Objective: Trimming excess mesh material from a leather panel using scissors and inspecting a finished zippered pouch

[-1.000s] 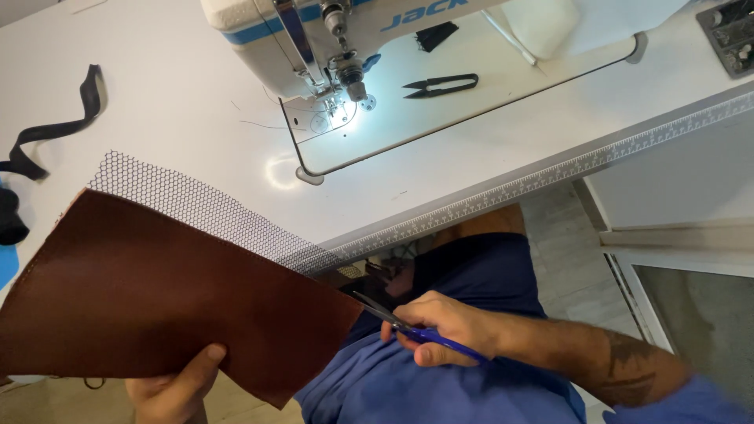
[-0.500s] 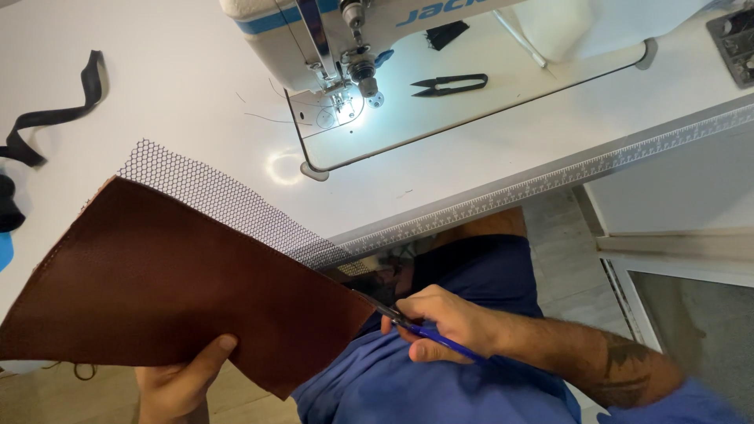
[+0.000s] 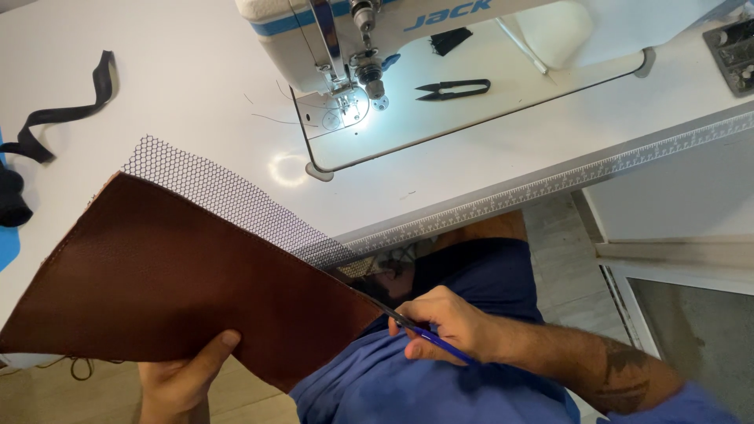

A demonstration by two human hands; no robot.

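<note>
One brown leather sheet (image 3: 181,290), left hand (image 3: 182,383) gripping it; right hand (image 3: 448,328) clasps one pair of scissors (image 3: 408,326).

White sewing table (image 3: 157,86), ruler strip along front edge. On it: white sewing machine (image 3: 353,31), black thread snips (image 3: 454,89) on machine bed, black strap (image 3: 67,106) at left, loose threads (image 3: 271,118)

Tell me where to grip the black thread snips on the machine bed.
Grip the snips across the looped handle end on the right, coming from above. They lie flat, points aimed left toward the needle, so the right end is the blunt, open one.
</note>
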